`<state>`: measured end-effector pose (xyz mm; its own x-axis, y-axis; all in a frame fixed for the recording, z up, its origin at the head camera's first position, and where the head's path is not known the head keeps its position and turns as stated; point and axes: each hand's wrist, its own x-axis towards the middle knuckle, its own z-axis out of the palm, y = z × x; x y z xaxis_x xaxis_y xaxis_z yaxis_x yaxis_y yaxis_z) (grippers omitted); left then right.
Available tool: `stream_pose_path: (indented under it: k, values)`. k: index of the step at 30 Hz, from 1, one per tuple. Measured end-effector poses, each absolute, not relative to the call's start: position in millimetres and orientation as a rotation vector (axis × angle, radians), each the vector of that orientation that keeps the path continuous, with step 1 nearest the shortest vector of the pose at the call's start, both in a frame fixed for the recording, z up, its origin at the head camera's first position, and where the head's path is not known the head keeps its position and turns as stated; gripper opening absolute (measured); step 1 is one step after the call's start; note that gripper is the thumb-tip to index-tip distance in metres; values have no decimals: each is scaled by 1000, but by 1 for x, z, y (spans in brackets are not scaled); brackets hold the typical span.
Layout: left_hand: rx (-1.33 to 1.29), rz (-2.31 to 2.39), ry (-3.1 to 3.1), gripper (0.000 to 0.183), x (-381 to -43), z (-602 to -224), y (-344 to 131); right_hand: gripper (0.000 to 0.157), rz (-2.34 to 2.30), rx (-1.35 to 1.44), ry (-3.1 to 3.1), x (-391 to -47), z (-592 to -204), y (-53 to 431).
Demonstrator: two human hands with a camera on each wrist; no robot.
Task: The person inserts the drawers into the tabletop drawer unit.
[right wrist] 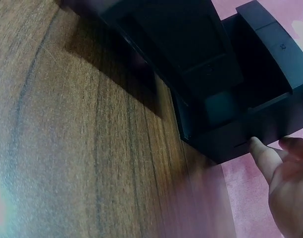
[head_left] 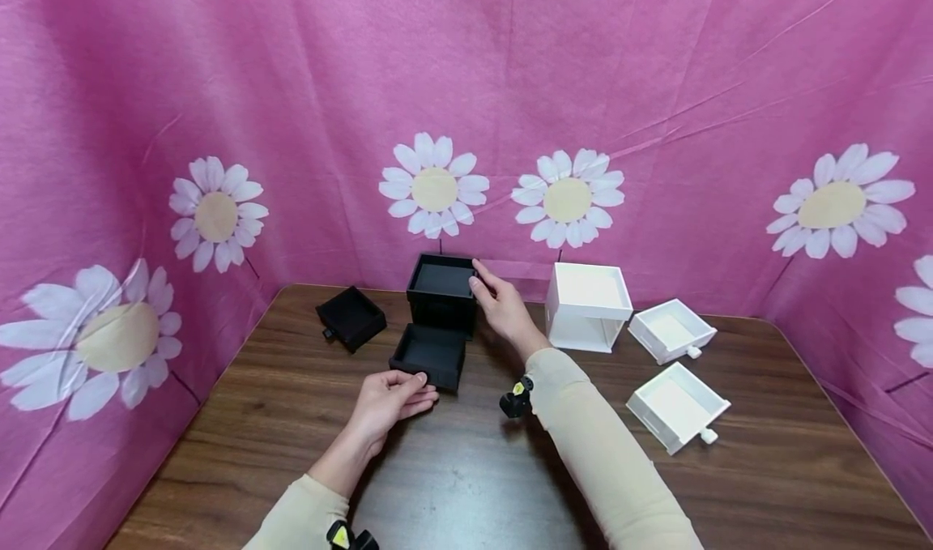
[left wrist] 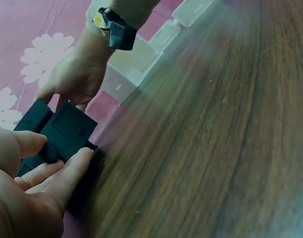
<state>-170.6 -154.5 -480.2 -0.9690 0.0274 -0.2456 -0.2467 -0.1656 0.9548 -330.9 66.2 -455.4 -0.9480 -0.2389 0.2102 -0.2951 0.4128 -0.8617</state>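
Note:
A black box frame (head_left: 440, 315) with a raised rim stands near the back of the wooden table, its front facing me. My left hand (head_left: 389, 404) pinches the round knob (left wrist: 50, 153) of a black drawer (head_left: 430, 351) between thumb and fingers. The drawer lies in front of the frame's lower opening and is tilted in the right wrist view. With thumb and fingertips, my right hand (head_left: 503, 303) presses the right side wall of the frame, the index finger reaching its back corner. The frame's inside shows dark in the right wrist view.
Left of the frame lies another black drawer (head_left: 351, 319). To the right stand a white box frame (head_left: 586, 307) and two white drawers, one farther back (head_left: 672, 331) and one nearer (head_left: 678, 408). A pink flowered curtain (head_left: 466, 88) hangs behind the table (head_left: 466, 477).

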Motion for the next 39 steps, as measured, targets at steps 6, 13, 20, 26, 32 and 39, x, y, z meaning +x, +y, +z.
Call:
stream_pose_path:
  k: [6, 13, 20, 26, 32, 39]
  values:
    - [-272, 2277, 1884, 19, -174, -485, -150, 52, 1618, 479, -2573, -330, -457, 65]
    - [-282, 2294, 1895, 18, -177, -486, -145, 53, 1632, 462, -2575, -330, -459, 65]
    - [-311, 2317, 1903, 12, -183, -488, -139, 52, 1629, 474, -2558, -330, -459, 65]
    - [-313, 2349, 1908, 10, -189, -490, -135, 52, 1652, 471, -2546, -330, -458, 64]
    - [-325, 2365, 1907, 9, -192, -492, -134, 52, 1657, 459, -2562, -331, -460, 64]
    - [-324, 2371, 1910, 9, -194, -494, -132, 52, 1674, 439, -2551, -331, -460, 65]
